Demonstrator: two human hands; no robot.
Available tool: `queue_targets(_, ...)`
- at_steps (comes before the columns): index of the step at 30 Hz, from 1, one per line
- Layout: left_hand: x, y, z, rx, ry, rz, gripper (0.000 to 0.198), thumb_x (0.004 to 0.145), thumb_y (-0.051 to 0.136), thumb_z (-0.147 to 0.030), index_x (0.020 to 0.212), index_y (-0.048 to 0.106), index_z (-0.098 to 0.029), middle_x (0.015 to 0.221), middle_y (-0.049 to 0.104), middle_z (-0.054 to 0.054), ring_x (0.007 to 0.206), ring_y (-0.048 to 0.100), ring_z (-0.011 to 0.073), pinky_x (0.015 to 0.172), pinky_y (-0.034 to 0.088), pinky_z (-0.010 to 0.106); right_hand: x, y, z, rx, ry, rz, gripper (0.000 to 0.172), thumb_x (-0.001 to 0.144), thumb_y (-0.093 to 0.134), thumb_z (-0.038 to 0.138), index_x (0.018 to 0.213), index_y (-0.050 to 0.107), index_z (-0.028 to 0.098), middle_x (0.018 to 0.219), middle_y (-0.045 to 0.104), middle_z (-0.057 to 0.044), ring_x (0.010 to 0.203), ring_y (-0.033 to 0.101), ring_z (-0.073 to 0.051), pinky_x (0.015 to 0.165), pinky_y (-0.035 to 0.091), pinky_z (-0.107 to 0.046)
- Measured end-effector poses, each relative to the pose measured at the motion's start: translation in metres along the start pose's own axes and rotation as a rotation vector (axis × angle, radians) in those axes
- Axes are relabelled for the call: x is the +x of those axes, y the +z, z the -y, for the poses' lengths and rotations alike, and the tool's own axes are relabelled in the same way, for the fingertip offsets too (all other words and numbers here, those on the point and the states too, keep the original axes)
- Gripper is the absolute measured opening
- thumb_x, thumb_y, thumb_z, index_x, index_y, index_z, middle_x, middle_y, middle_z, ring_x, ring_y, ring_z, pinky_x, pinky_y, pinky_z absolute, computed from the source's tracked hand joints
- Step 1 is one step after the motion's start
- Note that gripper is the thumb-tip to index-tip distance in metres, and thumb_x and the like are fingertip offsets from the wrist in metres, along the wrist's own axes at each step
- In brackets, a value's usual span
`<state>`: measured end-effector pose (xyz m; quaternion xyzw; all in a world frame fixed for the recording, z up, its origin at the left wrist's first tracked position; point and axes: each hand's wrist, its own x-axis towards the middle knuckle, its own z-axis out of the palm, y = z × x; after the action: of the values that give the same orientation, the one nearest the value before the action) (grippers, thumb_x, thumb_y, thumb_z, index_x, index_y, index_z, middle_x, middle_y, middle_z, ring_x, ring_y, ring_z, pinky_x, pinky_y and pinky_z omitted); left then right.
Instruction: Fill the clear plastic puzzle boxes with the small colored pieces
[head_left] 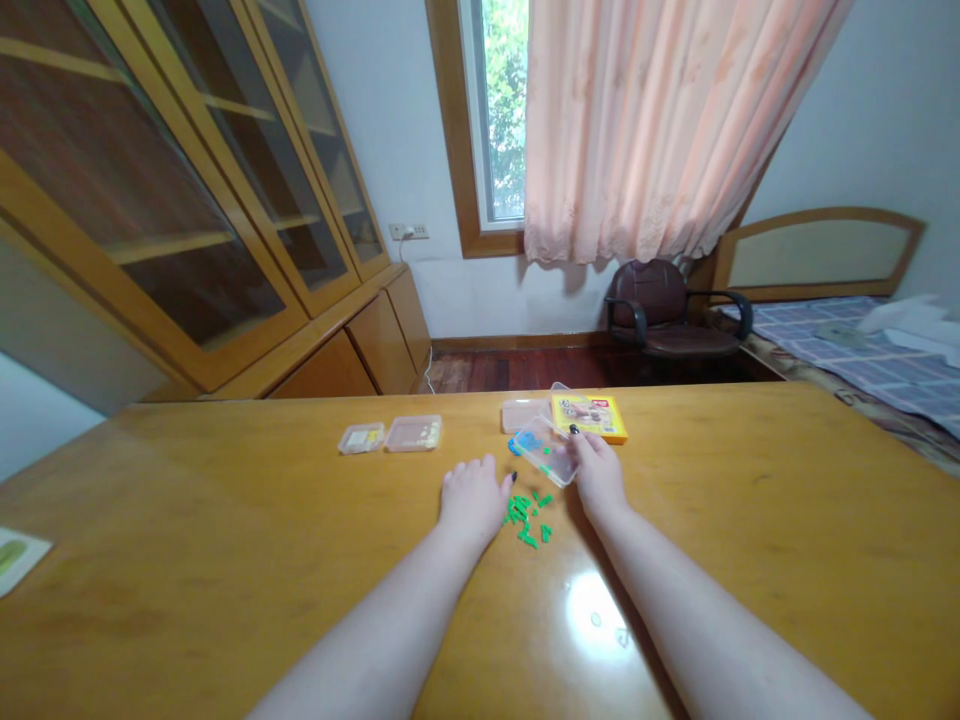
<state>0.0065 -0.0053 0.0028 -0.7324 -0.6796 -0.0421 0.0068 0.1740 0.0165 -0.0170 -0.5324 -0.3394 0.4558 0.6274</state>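
My right hand (pixel 600 472) grips a clear plastic box (pixel 551 462) by its right side, thumb on top, and the box is tilted. A few green bits show in or through it; I cannot tell which. My left hand (pixel 474 495) lies palm down by the tabletop with its thumb apart, seemingly empty. Right beside its thumb is a loose pile of small green plastic pieces (pixel 519 510), with several scattered to the right. Blue pieces (pixel 516 445) lie just beyond the box, partly seen through it.
Behind my right hand lies a yellow printed box (pixel 611 420). Another clear box (pixel 516 416) stands beside it. Farther left are a clear box with pale pieces (pixel 414 434) and a smaller clear box (pixel 361 438). The wooden table (pixel 262 540) ends before a chair (pixel 664 315).
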Motion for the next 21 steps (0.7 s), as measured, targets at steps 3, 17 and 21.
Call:
queue_targets(3,0.001,0.002,0.001,0.025,0.05,0.065,0.033,0.086,0.034,-0.041,0.087,0.056,-0.017,0.083,0.062,0.011,0.083,0.058,0.0271,0.071,0.042,0.04,0.0,0.001,0.0,0.014,0.009,0.0,0.027,0.066,0.059,0.044,0.069,0.061,0.017,0.061,0.063,-0.001,0.057,0.053,-0.017,0.059,0.04,-0.028)
queue_targets(17,0.004,-0.001,0.001,-0.032,0.103,-0.002,0.026,0.088,0.034,-0.03,0.09,0.056,-0.017,0.089,0.059,0.01,0.089,0.055,0.0239,0.076,0.041,0.038,0.0,0.0,0.003,-0.038,-0.022,-0.026,0.024,0.069,0.055,0.04,0.06,0.056,0.018,0.056,0.059,0.001,0.051,0.046,-0.012,0.053,0.035,-0.024)
queue_targets(21,-0.003,0.001,-0.005,-0.076,0.179,-0.114,0.03,0.086,0.041,-0.035,0.107,0.051,-0.017,0.106,0.055,0.01,0.102,0.048,0.0235,0.086,0.038,0.037,-0.002,0.001,0.005,-0.033,-0.025,-0.034,0.023,0.069,0.054,0.039,0.06,0.055,0.018,0.055,0.057,0.002,0.05,0.045,-0.012,0.051,0.033,-0.024)
